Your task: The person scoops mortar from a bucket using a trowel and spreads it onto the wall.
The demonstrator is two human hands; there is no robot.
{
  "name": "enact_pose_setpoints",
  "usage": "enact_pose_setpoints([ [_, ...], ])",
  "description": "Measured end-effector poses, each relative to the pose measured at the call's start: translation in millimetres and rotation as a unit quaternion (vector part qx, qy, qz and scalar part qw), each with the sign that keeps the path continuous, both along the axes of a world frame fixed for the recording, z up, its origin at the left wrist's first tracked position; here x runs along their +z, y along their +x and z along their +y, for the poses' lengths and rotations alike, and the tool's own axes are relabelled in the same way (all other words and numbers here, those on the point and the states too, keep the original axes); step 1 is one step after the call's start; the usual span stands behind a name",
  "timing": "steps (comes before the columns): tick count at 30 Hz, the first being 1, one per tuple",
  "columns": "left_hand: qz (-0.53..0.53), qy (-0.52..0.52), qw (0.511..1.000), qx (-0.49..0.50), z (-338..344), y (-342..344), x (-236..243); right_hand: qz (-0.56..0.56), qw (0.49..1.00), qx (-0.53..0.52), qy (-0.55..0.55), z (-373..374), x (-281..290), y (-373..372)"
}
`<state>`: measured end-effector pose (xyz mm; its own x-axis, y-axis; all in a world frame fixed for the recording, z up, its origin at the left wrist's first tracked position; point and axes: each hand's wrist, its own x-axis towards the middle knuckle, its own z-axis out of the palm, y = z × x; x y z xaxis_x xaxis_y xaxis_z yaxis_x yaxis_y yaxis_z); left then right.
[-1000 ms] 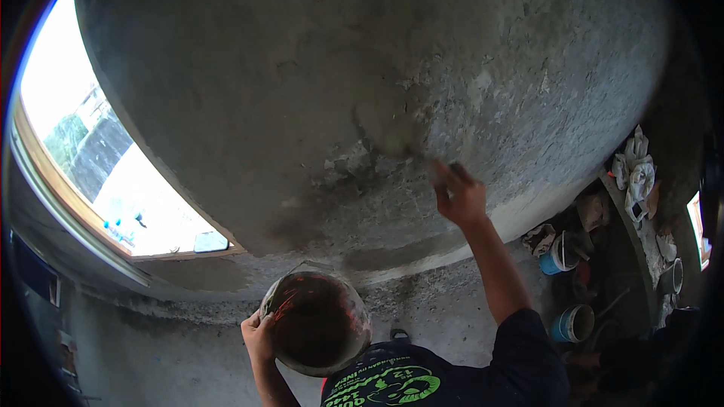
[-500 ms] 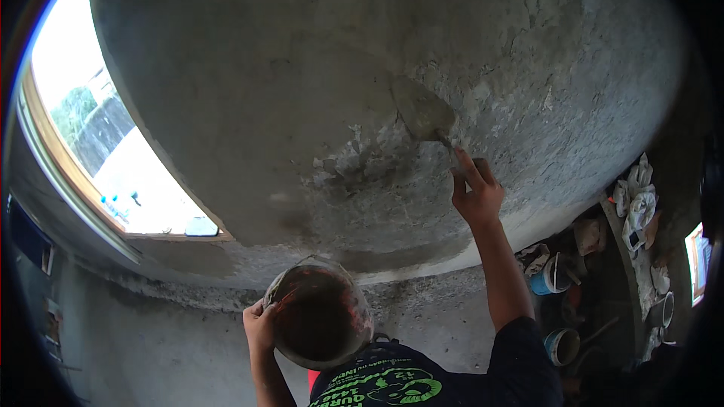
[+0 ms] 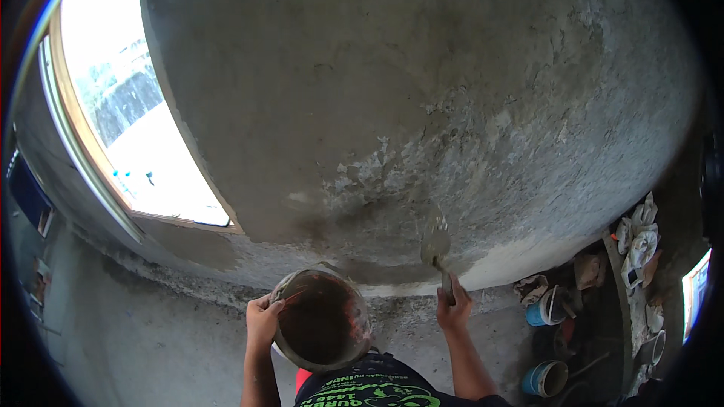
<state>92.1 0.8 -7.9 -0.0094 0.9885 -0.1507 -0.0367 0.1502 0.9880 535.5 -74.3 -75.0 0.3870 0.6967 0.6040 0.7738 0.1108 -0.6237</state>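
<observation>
My left hand [image 3: 262, 321] grips the rim of a round bucket [image 3: 363, 332] at its left side. The bucket is tilted so its dark inside shows, with reddish streaks on the inner wall. In my right hand [image 3: 455, 307] is a trowel [image 3: 435, 243], fingers wrapped round its handle and the blade pointing up. The blade is smeared with grey and lies over the lower part of the wall [image 3: 362, 68]; whether it touches cannot be told. Smooth grey plaster covers the wall's left and upper parts, with rough, pale, flaky patches in the middle and right.
At the left, a bright window opening [image 3: 143, 143] has a wooden frame. Blue-and-white buckets [image 3: 544, 378] stand on the floor at the lower right. White sacks [image 3: 641, 249] lie along a ledge beyond them. A concrete floor [image 3: 173, 339] runs along the wall's foot.
My right hand has brought the trowel down from the middle of the wall to its lower part. The left hand still holds the bucket. The view has shifted slightly.
</observation>
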Motion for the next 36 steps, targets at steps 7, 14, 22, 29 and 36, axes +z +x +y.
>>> enact_pose_setpoints([
  [7,-0.005,-0.01,0.998,-0.063,20,-3,13,-0.07,0.969,0.019,0.236,135,169,-1],
  [14,0.031,0.03,0.996,-0.078,9,-43,23,-0.141,0.988,0.025,0.051,141,86,-29],
  [22,0.105,0.075,0.991,-0.034,-9,-101,20,-0.018,0.977,0.078,-0.196,7,-122,-94],
  [29,0.109,0.099,0.989,0.026,-16,-93,50,0.496,0.745,0.153,-0.419,-56,-21,-96],
  [36,0.165,0.067,0.984,0.02,-9,-64,68,0.021,0.826,0.402,-0.395,13,130,-111],
])
